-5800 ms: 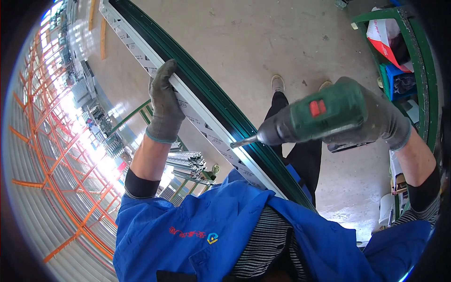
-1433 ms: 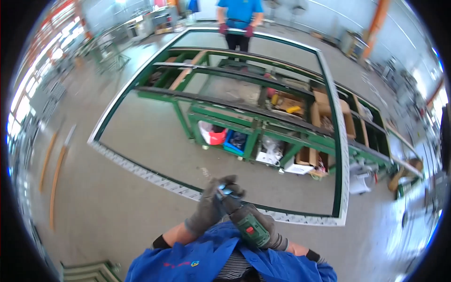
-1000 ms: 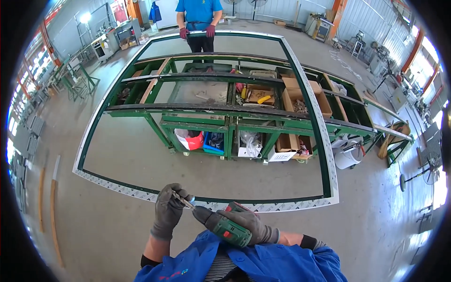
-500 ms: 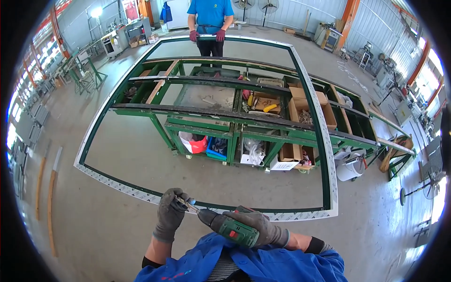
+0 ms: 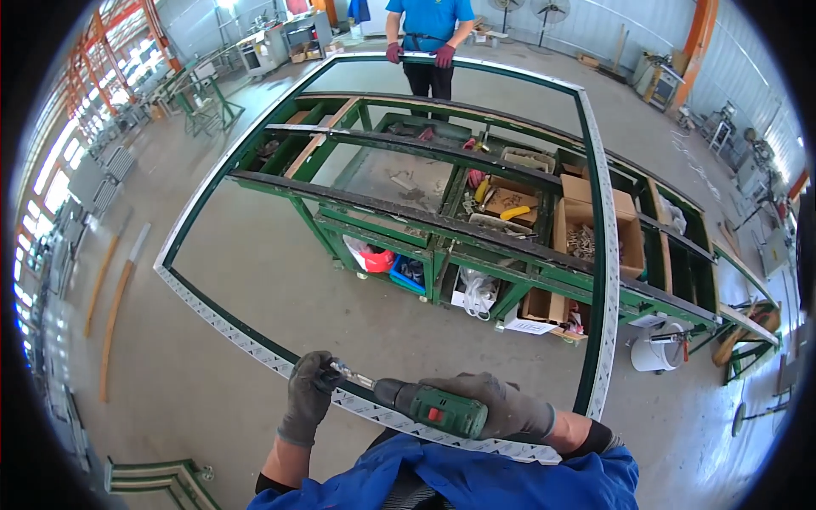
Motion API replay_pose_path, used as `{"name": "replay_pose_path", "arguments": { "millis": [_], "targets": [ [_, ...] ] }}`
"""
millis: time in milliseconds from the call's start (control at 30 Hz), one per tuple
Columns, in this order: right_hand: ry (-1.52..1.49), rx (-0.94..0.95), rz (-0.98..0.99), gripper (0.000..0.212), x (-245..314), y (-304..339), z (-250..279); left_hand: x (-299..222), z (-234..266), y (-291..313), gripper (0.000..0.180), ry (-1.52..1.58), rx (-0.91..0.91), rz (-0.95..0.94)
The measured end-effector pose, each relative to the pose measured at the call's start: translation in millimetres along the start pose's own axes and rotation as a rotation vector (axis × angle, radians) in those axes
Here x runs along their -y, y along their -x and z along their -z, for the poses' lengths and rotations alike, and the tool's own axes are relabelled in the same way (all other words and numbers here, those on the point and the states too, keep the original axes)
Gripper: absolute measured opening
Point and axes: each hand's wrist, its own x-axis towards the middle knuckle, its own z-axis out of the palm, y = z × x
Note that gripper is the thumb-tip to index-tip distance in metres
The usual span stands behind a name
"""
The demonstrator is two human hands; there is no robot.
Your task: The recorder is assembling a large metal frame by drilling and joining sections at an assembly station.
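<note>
My right hand (image 5: 514,406), in a grey work glove, is wrapped round a green and black cordless drill (image 5: 446,413) with a red button. A long silver bit (image 5: 360,378) points left from its chuck. My left hand (image 5: 308,393), also gloved, is closed with its fingers pinched at the bit's tip; whatever small piece they hold is hidden. Below both hands runs the near edge of a large rectangular frame (image 5: 223,326), green inside with a white patterned film outside. It lies across a green workbench (image 5: 374,223).
Across the frame, a co-worker (image 5: 429,21) in a blue shirt holds its far edge with maroon gloves. The bench bears a cardboard box (image 5: 631,234) of small metal parts and a yellow-handled tool (image 5: 514,212). A white bucket (image 5: 654,353) stands right; long bars (image 5: 119,319) lie left.
My view has swung, so the bench and frame sit further right and at a slant. Both hands and the drill stay together, the bit's tip still at my left fingers.
</note>
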Motion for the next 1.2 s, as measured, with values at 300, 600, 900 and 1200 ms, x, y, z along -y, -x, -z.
{"name": "replay_pose_path", "arguments": {
  "millis": [300, 600, 900, 1200],
  "targets": [
    [0.131, -0.010, -0.022, 0.074, -25.7, -5.6, 53.3, 20.0, 34.4, 24.6, 0.026, -0.037, -0.295, -0.094],
    [0.090, -0.024, -0.301, 0.050, -2.0, -50.5, 64.1, 62.7, 187.2, -1.6, 0.061, -0.601, -0.767, -0.279],
    [-0.072, -0.188, -0.511, 0.040, -50.0, -112.0, 40.3, 50.2, 189.6, -74.6, 0.077, -0.123, -0.605, 0.084],
    [-0.117, 0.242, -0.485, 0.043, -156.9, -185.5, 63.3, 41.5, 200.4, -88.4, 0.073, -0.105, -0.555, -0.051]
  ]
}}
